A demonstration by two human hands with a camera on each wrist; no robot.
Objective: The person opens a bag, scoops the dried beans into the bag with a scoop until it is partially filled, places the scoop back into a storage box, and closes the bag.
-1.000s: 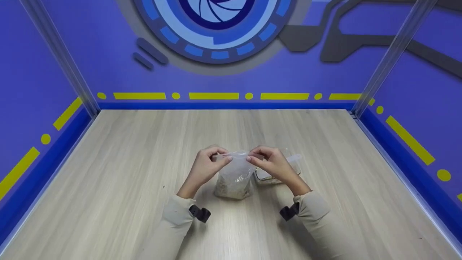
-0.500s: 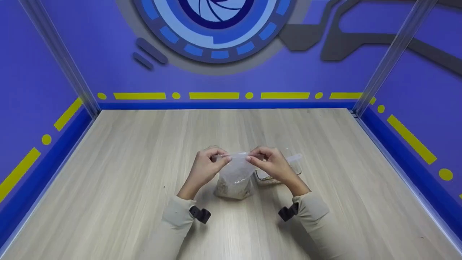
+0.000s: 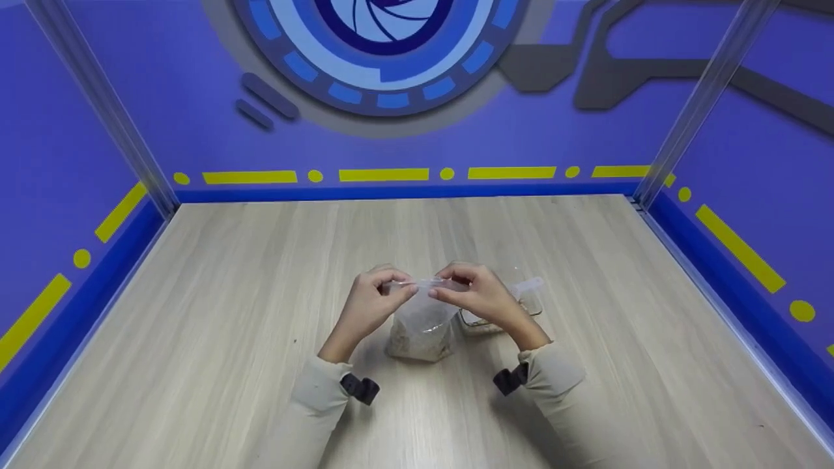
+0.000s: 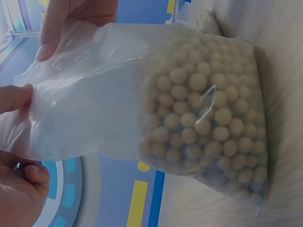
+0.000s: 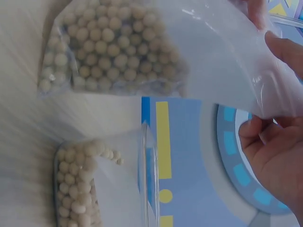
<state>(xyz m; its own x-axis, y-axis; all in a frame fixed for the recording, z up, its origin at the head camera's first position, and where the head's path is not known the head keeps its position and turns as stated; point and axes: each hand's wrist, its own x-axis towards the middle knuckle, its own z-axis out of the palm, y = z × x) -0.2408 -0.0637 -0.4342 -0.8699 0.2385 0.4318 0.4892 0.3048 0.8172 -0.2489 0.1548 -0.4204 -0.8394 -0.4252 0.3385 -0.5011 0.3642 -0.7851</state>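
Observation:
A translucent resealable bag (image 3: 423,326) stands on the table, its lower part filled with round, pale beige bean-like balls (image 4: 203,113). My left hand (image 3: 370,301) pinches the left part of the bag's top edge between thumb and fingers. On the same edge, farther right, my right hand (image 3: 481,298) also pinches the plastic. Only a short stretch of the edge shows between the two thumbs. In the right wrist view the bag's upper part (image 5: 222,52) is flat and holds no balls. Whether the seal is closed I cannot tell.
Behind my right wrist stands a clear box (image 3: 483,329) with more of the balls (image 5: 73,189) inside. A pale translucent handle (image 3: 529,285) sticks out at its right. The wooden table (image 3: 228,293) is bordered by blue walls (image 3: 404,146) at the back and sides.
My right hand has slid a little left along the bag's top edge, closer to my left hand. The left hand keeps its grip in nearly the same place. The head view has shifted slightly.

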